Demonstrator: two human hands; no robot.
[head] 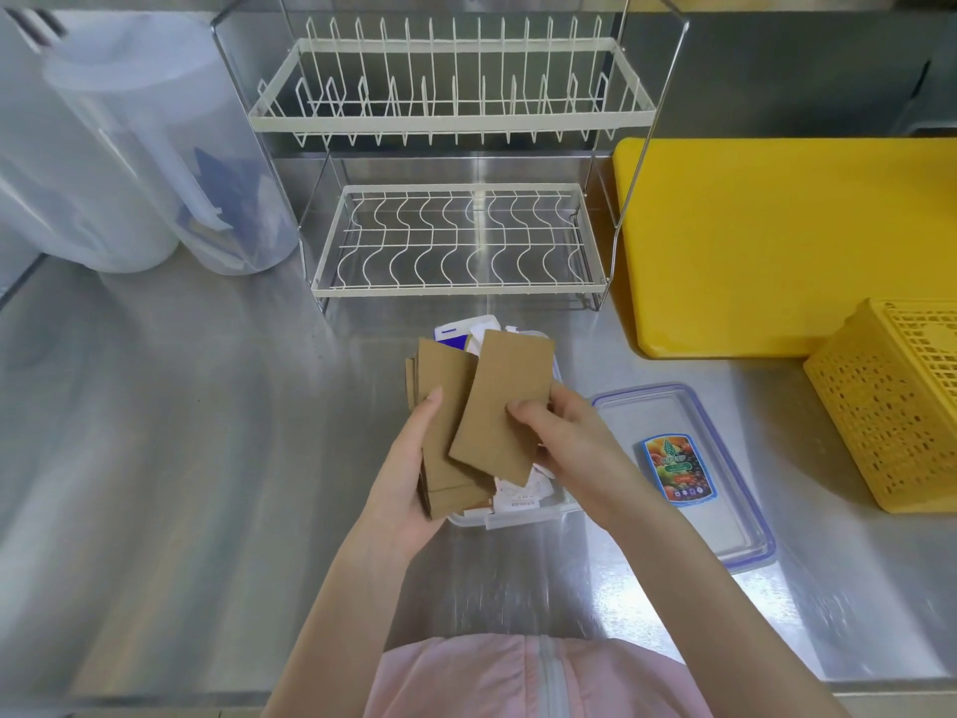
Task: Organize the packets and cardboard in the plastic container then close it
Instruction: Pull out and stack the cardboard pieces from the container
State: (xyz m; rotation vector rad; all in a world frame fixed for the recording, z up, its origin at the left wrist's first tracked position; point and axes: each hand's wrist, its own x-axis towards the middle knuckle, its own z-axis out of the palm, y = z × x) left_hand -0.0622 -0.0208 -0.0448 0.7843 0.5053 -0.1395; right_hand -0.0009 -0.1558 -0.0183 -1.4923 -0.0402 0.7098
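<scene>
My left hand point(409, 474) grips a stack of brown cardboard pieces point(445, 401) above the clear plastic container point(510, 516), which sits on the steel counter. My right hand point(564, 437) pinches a single cardboard piece point(505, 401), tilted and overlapping the stack. White and blue packets point(468, 331) show in the container's far end, and more white packets point(518, 493) lie near its front rim. The container's clear lid point(725, 531), with a blue seal and a colourful fruit label, lies flat on the counter to the right.
A two-tier white wire dish rack point(455, 241) stands behind the container. A yellow cutting board point(777, 241) and a yellow perforated basket point(890, 406) sit at the right. Clear plastic jugs point(129, 163) stand at the back left. My pink garment point(528, 676) shows at the bottom.
</scene>
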